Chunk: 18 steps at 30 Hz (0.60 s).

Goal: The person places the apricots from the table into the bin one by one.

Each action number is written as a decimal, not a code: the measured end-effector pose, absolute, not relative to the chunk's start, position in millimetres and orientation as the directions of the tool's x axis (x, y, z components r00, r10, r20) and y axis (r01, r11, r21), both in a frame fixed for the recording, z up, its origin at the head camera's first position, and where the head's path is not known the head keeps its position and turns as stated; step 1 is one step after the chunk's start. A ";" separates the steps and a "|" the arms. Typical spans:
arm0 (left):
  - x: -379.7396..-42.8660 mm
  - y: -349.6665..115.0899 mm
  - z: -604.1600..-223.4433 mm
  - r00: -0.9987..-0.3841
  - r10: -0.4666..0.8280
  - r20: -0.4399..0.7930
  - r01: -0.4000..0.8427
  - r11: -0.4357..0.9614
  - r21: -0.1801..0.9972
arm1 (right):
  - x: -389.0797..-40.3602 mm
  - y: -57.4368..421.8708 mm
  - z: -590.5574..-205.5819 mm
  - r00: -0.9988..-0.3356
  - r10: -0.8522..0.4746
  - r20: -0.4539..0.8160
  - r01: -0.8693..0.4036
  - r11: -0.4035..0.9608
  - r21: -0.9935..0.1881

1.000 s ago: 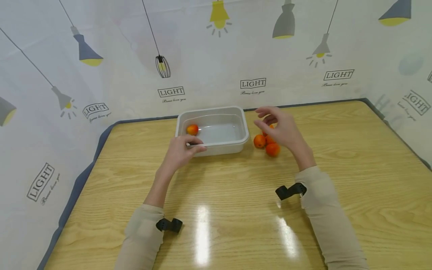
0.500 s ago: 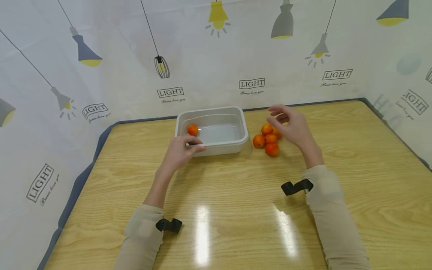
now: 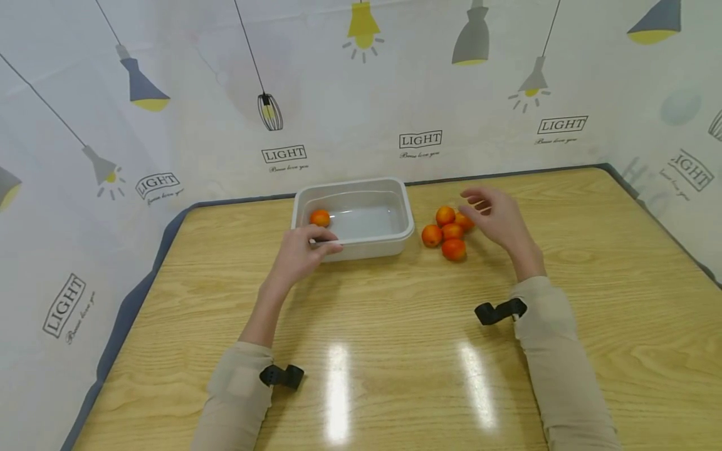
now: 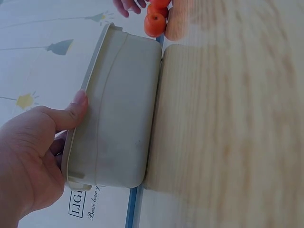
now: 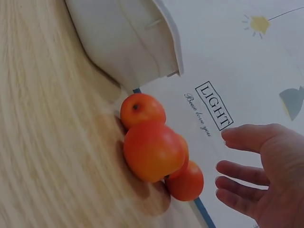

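Note:
My left hand (image 3: pixel 300 255) pinches the near rim of a white plastic tub (image 3: pixel 369 250), thumb outside and fingers inside, near its left corner. One orange-red round fruit (image 3: pixel 319 218) lies inside the tub at the left. Right of the tub, several similar fruits (image 3: pixel 452 232) sit clustered on the table; they look like small apples, though their exact kind is unclear. My right hand (image 3: pixel 499 219) hovers at the right edge of this cluster, fingers loosely bent and holding nothing. In the right wrist view, a gap shows between the fingertips (image 5: pixel 223 166) and the fruits (image 5: pixel 154 152).
The wood-grain table (image 3: pixel 395 351) ends at a dark blue edge strip (image 3: pixel 242 200) behind the tub. A pale curtain (image 3: pixel 338 94) printed with lamps hangs behind and to both sides. Black wrist cameras (image 3: pixel 501 311) are strapped over the sleeves.
My right hand has moved right, from beside the tub to the far side of the fruit cluster, uncovering more fruits. The fruit in the tub has turned slightly. My left hand stays put.

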<state>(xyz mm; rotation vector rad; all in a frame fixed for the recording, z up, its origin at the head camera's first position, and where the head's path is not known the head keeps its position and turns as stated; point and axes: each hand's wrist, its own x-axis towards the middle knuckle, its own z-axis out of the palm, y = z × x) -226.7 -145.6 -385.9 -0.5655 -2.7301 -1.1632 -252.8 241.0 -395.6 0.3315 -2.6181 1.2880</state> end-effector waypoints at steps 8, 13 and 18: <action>-225.9 -145.3 -384.7 -0.919 0.295 0.263 0.394 0.630 0.669 | -254.3 247.4 -408.5 -0.974 -0.107 0.198 -0.220 0.628 -0.747; -225.5 -145.2 -384.2 -0.914 0.299 0.273 0.404 0.626 0.667 | -253.7 249.5 -415.9 -0.985 -0.117 0.124 -0.170 0.620 -0.766; -225.4 -145.4 -384.5 -0.920 0.291 0.261 0.390 0.625 0.676 | -251.1 250.4 -422.4 -0.994 -0.097 0.055 -0.102 0.598 -0.795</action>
